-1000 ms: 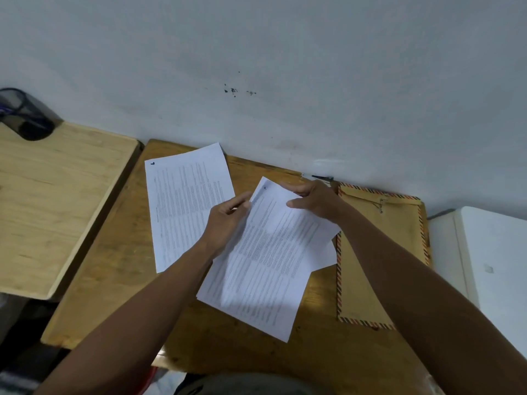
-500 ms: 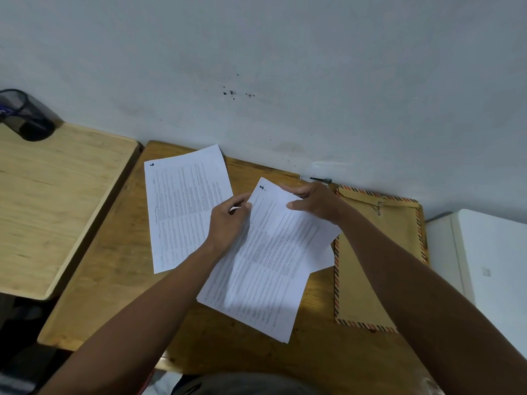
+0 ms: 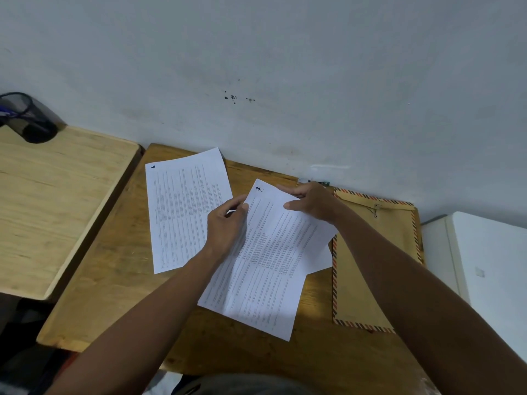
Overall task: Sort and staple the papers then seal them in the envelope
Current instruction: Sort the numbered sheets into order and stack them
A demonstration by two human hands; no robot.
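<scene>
Head view, left hand pinching printed sheet edge, right hand fingers clamped on its top, envelope beside.

A handwritten mark that looks like a 2 sits at the top corner of the sheet I hold at mid-frame; its print is unreadable.

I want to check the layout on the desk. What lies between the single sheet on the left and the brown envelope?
In the head view, the held papers lie there, gripped by the left hand and right hand, between the single sheet and the envelope.
</scene>
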